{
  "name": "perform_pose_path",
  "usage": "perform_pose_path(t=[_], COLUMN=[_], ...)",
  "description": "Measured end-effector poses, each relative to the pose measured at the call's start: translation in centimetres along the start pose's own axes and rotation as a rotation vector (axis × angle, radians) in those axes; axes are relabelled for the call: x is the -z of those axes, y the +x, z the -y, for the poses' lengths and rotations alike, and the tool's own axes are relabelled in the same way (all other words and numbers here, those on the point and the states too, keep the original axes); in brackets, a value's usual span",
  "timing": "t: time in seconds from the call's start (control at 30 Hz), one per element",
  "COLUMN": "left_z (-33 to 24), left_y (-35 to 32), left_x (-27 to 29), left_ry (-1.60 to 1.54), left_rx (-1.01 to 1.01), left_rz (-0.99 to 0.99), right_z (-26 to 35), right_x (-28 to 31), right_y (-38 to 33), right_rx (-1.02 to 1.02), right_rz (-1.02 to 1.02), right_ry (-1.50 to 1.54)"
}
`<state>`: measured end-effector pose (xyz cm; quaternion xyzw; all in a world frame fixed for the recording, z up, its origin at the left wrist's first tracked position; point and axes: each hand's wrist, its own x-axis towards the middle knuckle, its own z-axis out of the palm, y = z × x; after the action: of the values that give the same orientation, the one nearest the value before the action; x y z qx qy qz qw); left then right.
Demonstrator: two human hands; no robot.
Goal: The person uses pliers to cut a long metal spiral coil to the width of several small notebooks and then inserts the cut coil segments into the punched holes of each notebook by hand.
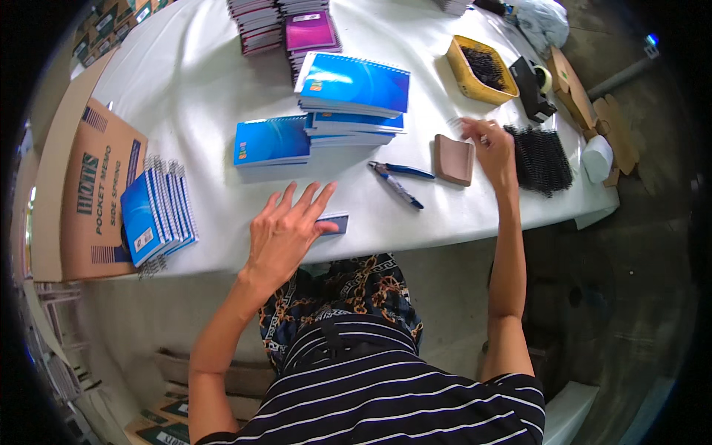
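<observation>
My left hand (pixel 285 230) lies near the table's front edge with its fingers spread. Its thumb rests at a small flat dark grey-blue piece (pixel 335 222), partly covered by the hand. My right hand (pixel 493 148) is bent over the table between a brown curved block (pixel 453 160) and a bunch of black spiral coils (pixel 543 159). Its fingertips are blurred, so whether they hold anything is unclear. Blue-handled pliers (pixel 404 171) and a pen-like blue and white tool (pixel 397 187) lie between the hands. Beyond stand stacked blue spiral notebooks (pixel 356 83), with another blue notebook (pixel 271 141) beside them.
To the left, several blue notebooks (pixel 156 211) with loose coils lean by a cardboard box (pixel 100 185). Purple notebooks (pixel 310 31) are piled at the back. On the right are a yellow tub (pixel 461 74) of black coils, a black tape dispenser (pixel 531 89) and a white roll (pixel 597 157).
</observation>
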<state>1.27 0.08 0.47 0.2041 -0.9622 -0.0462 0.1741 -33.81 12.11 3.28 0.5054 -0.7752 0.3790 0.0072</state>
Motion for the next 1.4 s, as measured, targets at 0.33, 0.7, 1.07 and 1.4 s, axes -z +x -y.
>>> perform_pose_path(t=[0.33,0.7,1.07,1.4], left_z=[-0.3,-0.1,-0.4,0.0], left_y=[0.1,0.0,-0.3,0.4], left_x=[0.3,-0.1,0.2,1.7], left_ry=[0.047,0.014,-0.031,-0.133], left_rx=[-0.026,0.015,0.053,0.127], left_rz=[-0.002,0.026,0.102,0.229], right_z=[10.1,11.6,12.5,12.6], right_x=[-7.2,-6.1,-6.0,-6.8], right_y=[-6.9,-6.5,-6.7,-7.7], right_rx=[0.097,0.194,0.360,0.303], right_rz=[0.543,0.618,0.652,0.739], right_ry=[0.517,0.238,-0.080,0.041])
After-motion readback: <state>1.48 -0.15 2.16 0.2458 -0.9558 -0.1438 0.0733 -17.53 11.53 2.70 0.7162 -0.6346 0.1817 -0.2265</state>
